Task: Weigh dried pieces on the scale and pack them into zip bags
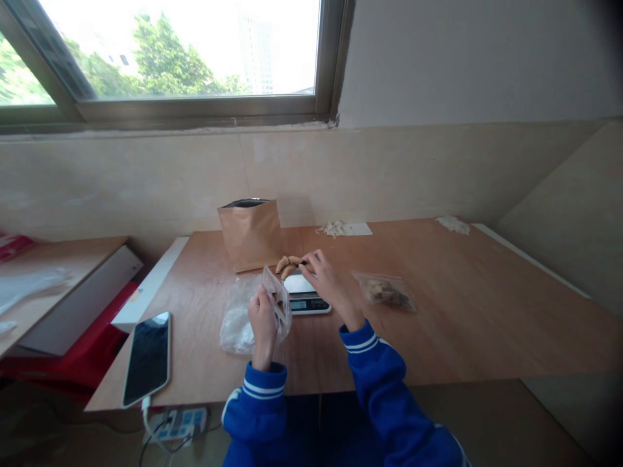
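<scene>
From the head camera, the left hand point(263, 319) grips a small clear pouch point(277, 299) upright, fingers clenched on its lower edge so the mouth faces up toward the other hand. The right hand point(325, 280), at two o'clock from the left, pinches brown dried pieces point(288, 264) just above the digital scale point(305, 297), near the pouch's opening. An open kraft bag point(250, 233) stands at twelve o'clock behind them on the desk point(462, 311). A filled pouch point(385, 290) lies at three o'clock, a phone point(147, 357) at eight o'clock.
</scene>
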